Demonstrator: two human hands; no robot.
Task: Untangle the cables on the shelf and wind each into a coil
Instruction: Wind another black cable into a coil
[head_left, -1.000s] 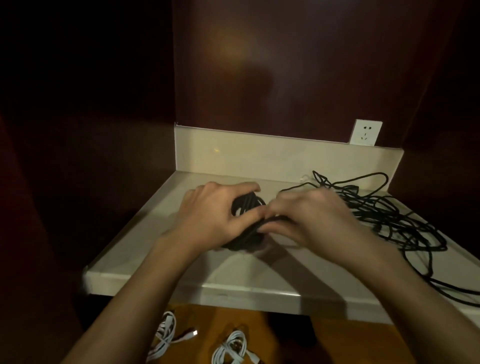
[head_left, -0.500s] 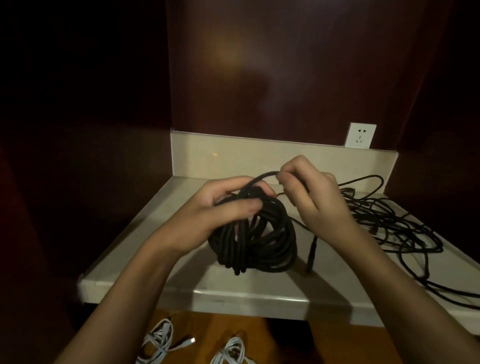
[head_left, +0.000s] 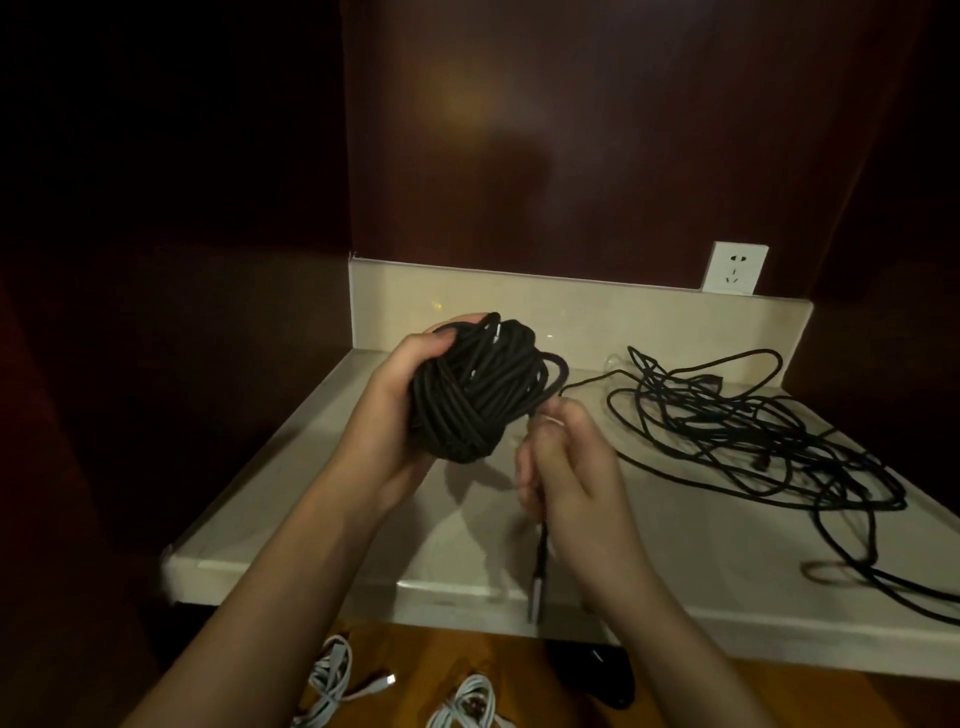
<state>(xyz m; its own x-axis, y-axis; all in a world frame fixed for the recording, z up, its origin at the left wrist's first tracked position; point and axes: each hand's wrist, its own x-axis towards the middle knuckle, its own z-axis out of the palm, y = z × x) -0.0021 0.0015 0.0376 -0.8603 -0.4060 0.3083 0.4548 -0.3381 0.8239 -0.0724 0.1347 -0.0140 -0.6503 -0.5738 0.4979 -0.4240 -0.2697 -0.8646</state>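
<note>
Head view — left hand (head_left: 395, 415) grips black coil (head_left: 480, 389); right hand (head_left: 566, 467) pinches its loose tail — no legible writing.

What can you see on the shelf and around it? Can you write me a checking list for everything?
Surface: pale shelf with a raised back edge.
Job's things: black coil wound thick, held above the shelf; its plug end hangs below the right hand.
Clutter: nothing seen on the shelf besides cables.
Grippers: left hand grips the coil; right hand pinches its free end.
Cables: loose black tangle lies on the shelf's right side; white cables lie on the floor below.
Surroundings: dark wood walls; white wall socket behind the shelf.
</note>
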